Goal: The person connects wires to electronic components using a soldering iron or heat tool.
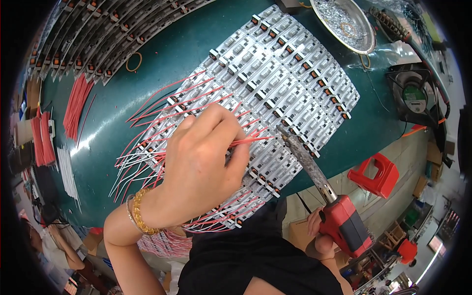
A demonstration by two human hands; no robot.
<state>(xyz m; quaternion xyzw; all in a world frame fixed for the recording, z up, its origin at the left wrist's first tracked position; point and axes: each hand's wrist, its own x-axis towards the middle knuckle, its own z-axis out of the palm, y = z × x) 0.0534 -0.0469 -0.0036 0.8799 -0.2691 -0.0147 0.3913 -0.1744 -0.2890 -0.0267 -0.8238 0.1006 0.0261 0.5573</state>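
Observation:
A large panel of small white circuit boards with dark and orange components lies across the green table. My left hand is over its near left part, fingers pinched on a few red wires that point right toward the boards. Low on the right, my right hand grips a red and black soldering iron. Its dark, crusted tip is at the boards, just right of the wire ends; contact cannot be made out. More red and white wires fan out from the panel's left edge, partly hidden by my left hand.
Bundles of red wires and white wires lie at the left. Stacked board panels fill the far left. At the far right are a metal dish of silvery scraps and a black fan. A red plastic stool stands below the table.

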